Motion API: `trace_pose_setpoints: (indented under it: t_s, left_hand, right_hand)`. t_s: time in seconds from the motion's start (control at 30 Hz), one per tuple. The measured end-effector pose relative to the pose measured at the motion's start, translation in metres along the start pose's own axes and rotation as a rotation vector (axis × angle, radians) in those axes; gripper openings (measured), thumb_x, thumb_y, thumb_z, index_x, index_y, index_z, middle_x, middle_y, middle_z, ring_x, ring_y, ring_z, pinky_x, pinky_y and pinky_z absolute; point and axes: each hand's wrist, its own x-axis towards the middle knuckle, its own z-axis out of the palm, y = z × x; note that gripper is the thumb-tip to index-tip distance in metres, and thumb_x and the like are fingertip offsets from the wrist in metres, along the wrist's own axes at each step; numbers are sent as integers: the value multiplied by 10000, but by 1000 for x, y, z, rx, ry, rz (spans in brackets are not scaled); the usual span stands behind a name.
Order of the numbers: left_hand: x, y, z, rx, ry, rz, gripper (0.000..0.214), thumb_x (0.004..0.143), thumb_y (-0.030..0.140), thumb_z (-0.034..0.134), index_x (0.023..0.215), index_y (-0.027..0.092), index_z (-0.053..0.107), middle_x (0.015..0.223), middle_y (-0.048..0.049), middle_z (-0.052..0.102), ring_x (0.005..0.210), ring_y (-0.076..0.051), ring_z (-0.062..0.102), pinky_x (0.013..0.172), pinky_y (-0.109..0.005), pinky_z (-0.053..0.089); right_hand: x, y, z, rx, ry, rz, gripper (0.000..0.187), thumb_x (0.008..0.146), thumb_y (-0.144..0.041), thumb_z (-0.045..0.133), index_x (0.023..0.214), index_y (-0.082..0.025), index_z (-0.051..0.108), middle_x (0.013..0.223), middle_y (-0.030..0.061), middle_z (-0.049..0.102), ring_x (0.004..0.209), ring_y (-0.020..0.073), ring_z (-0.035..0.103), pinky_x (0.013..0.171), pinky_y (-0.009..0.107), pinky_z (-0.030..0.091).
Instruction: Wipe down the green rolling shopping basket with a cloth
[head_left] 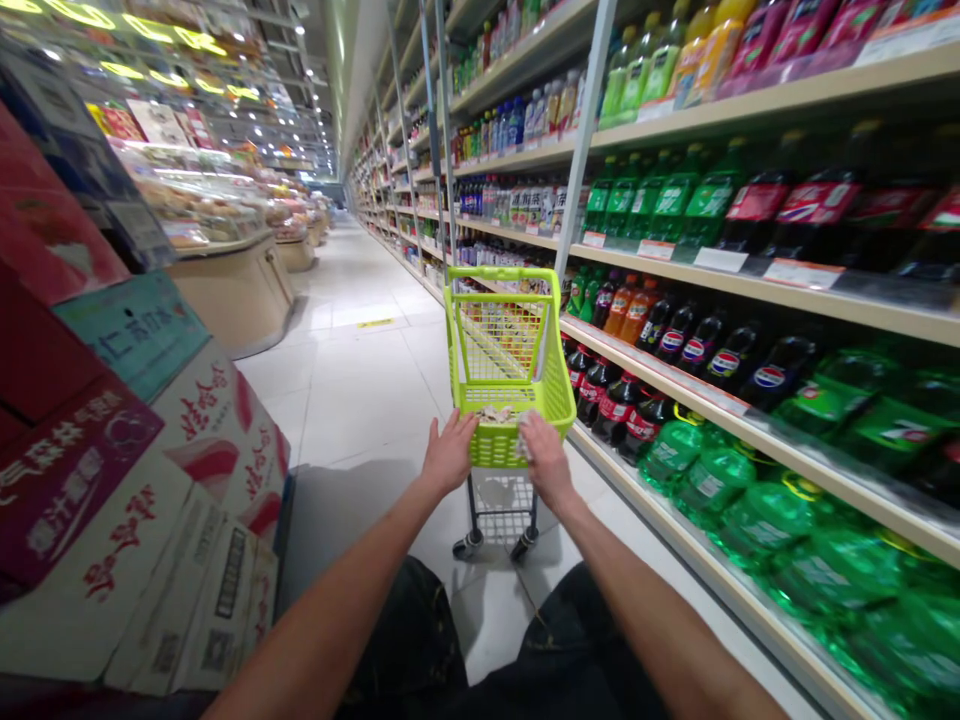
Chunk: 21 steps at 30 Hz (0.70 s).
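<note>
Supermarket aisle seen from the person's head. Far left: stacked cardboard cartons (150, 540) with red print. Beyond them, a glass deli counter (210, 200) curves along the aisle, and a pale tile floor (352, 400) runs between the counter and the shelves. Centre: the left hand (450, 455) lies palm down on the near rim of the basket of a lime-green shopping cart (510, 370), with its fingers (465, 430) spread and curving over the edge. A few pale items (495, 413) lie in the basket, just beside the hands. The right hand (546, 462) rests on the same rim, its fingers bent over the edge, with a pale bit beneath them too blurred to identify. How firmly either hand grips the rim cannot be told. Right: long shelves (787, 300) hold cola bottles (720, 360) and, on the lowest shelf, green soda bottles (765, 520).
</note>
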Motion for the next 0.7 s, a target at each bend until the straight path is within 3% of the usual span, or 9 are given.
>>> trace_pose_setpoints:
  t_s: [0.1,0.2,0.33,0.47,0.53,0.7]
  left_hand:
    - [1,2,-1,-7,-23,33,619,694,43,301,1295,187,343,1381,-41,362,1317,-206,204,1038,-553,154]
    - [0,0,-2,-11,-28,41,620,693,48,305,1295,190,341,1392,-36,343,1321,-199,193,1038,-548,155]
    - [-2,-2,-1,-19,-25,22,621,690,45,312,1292,192,344,1391,-39,344,1322,-200,187,1036,-553,147]
    - [-1,-2,0,-29,-21,15,621,695,49,318,1298,197,335,1394,-42,339,1326,-190,173,1039,-535,158]
    - [0,-1,-1,-27,-26,17,611,700,52,314,1293,196,346,1390,-45,346,1324,-195,184,1035,-540,166]
    - [-1,-1,-3,-25,-32,20,639,687,27,296,1291,226,354,1383,-22,356,1317,-186,207,1032,-554,162]
  right_hand:
    - [-9,-34,32,82,-33,-51,410,793,-23,348,1119,-164,553,1266,107,492,1312,169,210,1016,438,323]
    - [-33,-41,47,93,-71,-69,345,819,-54,386,1089,-160,573,1227,114,528,1306,184,229,1003,453,340]
    - [-51,-34,36,112,-170,-140,302,826,-66,415,1047,-169,595,1164,115,577,1257,177,337,965,436,394]
    - [-19,-45,26,88,-117,-153,318,844,-99,414,1111,-185,565,1252,89,510,1298,185,248,1020,441,330]
    - [-9,-49,31,55,-110,-187,296,851,-118,421,1096,-185,573,1241,84,521,1289,193,271,1016,440,335]
    - [-49,-34,40,25,-242,-264,208,833,-105,465,967,-155,616,1076,106,626,1188,191,435,927,415,433]
